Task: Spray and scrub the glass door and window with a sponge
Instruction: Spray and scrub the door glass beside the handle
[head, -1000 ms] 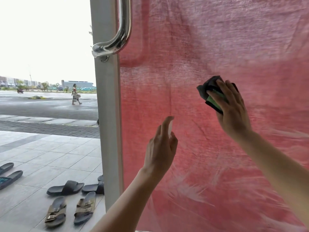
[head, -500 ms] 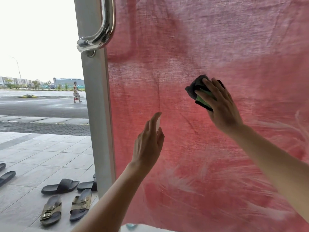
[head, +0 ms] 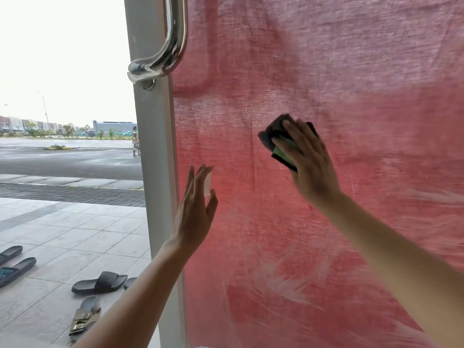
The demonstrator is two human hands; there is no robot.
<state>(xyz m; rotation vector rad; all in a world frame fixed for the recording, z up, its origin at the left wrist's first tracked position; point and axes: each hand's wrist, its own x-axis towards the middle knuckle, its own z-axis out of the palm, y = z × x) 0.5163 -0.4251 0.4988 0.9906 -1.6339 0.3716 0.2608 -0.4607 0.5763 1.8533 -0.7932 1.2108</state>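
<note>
Right hand (head: 311, 167) holds the sponge (head: 275, 133) flat on the glass (head: 226, 109), about mid-height and right of the frame (head: 155, 172). Its fingers are spread over the back and bend a little at the far edge. The thumb is hidden. We read the spread as a way to press the whole face evenly on an upright pane, where the sponge would drop without that push.

Left hand (head: 193, 209) is raised just beside the frame, lower than the sponge and apart from it. It pinches a small clear thing between thumb and near-straight fingers. We take it for the spray bottle (head: 208, 180), though it is too blurred for us to see a nozzle. Held up close to the pane like this, it looks ready for another spray.

A red cloth (head: 351, 59) hangs behind the glass, so the whitish streaks (head: 276, 280) low down show up well. We judge that part already wetted or scrubbed and the upper pane not yet done.

The handle (head: 173, 46) sits up left of the sponge, and a wide stroke could bump it. Sandals (head: 100, 282) lie on the tiles outside.
</note>
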